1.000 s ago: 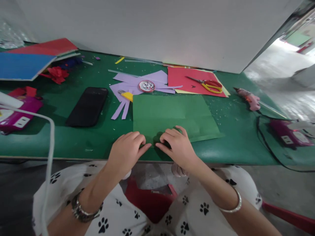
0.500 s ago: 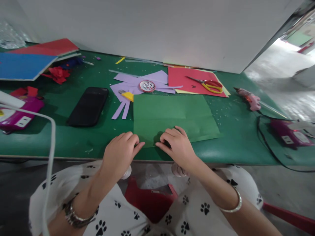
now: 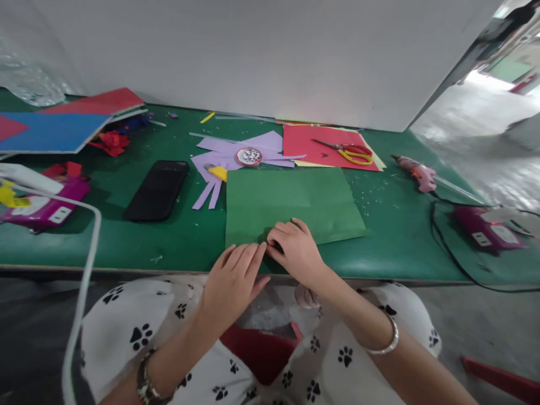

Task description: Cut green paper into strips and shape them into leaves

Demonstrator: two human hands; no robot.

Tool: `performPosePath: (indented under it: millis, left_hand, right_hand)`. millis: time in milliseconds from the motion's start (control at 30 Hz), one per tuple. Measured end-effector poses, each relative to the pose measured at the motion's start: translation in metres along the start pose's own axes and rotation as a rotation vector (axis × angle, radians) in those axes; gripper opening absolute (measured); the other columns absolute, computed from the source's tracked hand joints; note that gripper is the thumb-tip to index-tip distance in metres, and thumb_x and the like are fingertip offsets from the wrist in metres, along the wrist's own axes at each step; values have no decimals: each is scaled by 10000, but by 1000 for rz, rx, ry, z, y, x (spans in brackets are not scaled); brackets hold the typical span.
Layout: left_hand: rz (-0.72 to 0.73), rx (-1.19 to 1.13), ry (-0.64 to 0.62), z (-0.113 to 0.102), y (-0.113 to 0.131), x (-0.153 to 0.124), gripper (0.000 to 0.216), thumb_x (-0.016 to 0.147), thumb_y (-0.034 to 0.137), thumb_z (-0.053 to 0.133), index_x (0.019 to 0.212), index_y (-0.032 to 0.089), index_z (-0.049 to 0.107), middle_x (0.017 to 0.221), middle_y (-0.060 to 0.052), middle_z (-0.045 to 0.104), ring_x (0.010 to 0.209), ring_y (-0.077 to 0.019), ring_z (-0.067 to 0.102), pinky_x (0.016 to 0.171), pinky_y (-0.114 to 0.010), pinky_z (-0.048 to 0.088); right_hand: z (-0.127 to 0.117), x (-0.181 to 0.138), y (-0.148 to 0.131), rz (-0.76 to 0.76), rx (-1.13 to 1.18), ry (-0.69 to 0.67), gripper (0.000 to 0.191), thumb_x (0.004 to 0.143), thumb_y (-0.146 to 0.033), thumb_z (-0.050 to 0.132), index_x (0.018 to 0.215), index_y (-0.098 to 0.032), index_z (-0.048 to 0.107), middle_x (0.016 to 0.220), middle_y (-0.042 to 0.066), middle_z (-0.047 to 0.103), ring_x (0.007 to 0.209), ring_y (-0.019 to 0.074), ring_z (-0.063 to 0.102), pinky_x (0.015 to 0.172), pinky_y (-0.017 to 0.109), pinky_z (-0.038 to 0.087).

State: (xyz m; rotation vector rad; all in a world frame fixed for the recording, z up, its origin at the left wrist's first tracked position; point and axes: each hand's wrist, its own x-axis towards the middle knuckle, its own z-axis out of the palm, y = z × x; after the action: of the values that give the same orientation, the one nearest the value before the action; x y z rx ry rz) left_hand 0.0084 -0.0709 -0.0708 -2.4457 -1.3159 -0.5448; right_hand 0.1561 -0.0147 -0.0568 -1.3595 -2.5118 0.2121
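Observation:
A green paper sheet point(image 3: 295, 202) lies flat on the green table point(image 3: 126, 242) in front of me. My right hand point(image 3: 295, 250) rests curled on the sheet's near edge, fingers pressed together on the paper. My left hand point(image 3: 234, 281) lies just left of it at the table's front edge, fingers stretched out flat and touching the near edge of the sheet.
A black phone point(image 3: 157, 190) lies left of the sheet. Purple paper strips with a small round dish point(image 3: 248, 156) sit behind it. Yellow-handled scissors point(image 3: 350, 152) rest on red paper point(image 3: 312, 147). A pink glue gun point(image 3: 415, 170), purple boxes point(image 3: 485, 232), coloured sheets point(image 3: 54, 130) and a white cable point(image 3: 84, 281) surround.
My left hand slid right along the sheet's near edge and opened out flat beside my right hand. The view shifted slightly; my right hand stayed on the paper.

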Motion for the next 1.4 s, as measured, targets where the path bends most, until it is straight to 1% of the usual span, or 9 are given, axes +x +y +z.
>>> performPosePath:
  millis: [100,233,367,567,700,933,1200,1300,1400]
  left_hand:
    - [-66,76,-30,5,8,-8,406,857,325,329,1115,80,525,1008,-117,619,922,-214,547,824,-356,396]
    - [-114,103,-59,6,16,-17,418,854,361,328,1172,151,499,1136,-110,564,1025,-247,509,897,-416,346]
    - [-167,94,-110,1,22,-15,415,828,359,393,1187,177,492,1155,-121,547,1058,-257,494,923,-421,345]
    - [-164,129,-166,-3,24,-10,408,816,335,422,1193,193,488,1130,-120,561,1050,-250,505,873,-382,424]
    - [-168,153,-182,-4,26,-8,403,805,326,453,1195,228,485,1124,-119,560,1033,-259,516,855,-403,440]
    - [-177,159,-262,-9,29,-4,431,806,295,456,1229,212,444,1143,-128,544,1046,-265,503,857,-414,441]
    - [-194,145,-186,-2,30,-7,407,799,263,454,1198,188,481,1143,-129,549,1043,-275,508,895,-445,402]
    - [-163,113,-129,3,31,-7,399,805,253,429,1185,151,493,1144,-121,553,1058,-255,502,931,-416,373]
    - [-130,77,-120,5,31,-7,402,811,218,400,1192,118,483,1137,-109,561,1069,-227,491,962,-377,347]
  right_hand:
    - [-1,0,1,-4,17,-3,183,795,-273,495,639,-179,504,672,-17,518,670,117,483,896,361,282]
    - [-3,0,7,-44,83,-7,160,787,-262,503,652,-176,506,655,-24,509,653,107,481,894,344,289]
    - [-8,-4,17,-103,122,-2,136,773,-241,522,657,-169,511,643,-21,500,626,106,458,808,298,334]
    - [-9,-8,27,-111,102,14,166,784,-248,519,641,-165,512,633,-8,498,620,116,428,672,251,340]
    - [-9,-8,25,-106,74,9,167,789,-245,514,644,-163,519,640,-5,502,627,118,431,666,249,335]
    - [-12,-6,21,-55,11,-20,156,776,-218,522,631,-161,524,633,-10,495,635,121,451,687,261,331]
    - [-13,-6,19,-36,5,-28,146,768,-221,525,634,-165,527,640,-11,501,641,120,459,687,261,333]
    - [-12,-6,19,-33,-7,-32,144,766,-219,524,632,-164,524,644,-11,501,645,121,461,694,264,334]
    - [-11,-6,19,-38,-15,-19,145,764,-217,520,628,-166,520,645,-12,497,647,119,460,707,266,333]
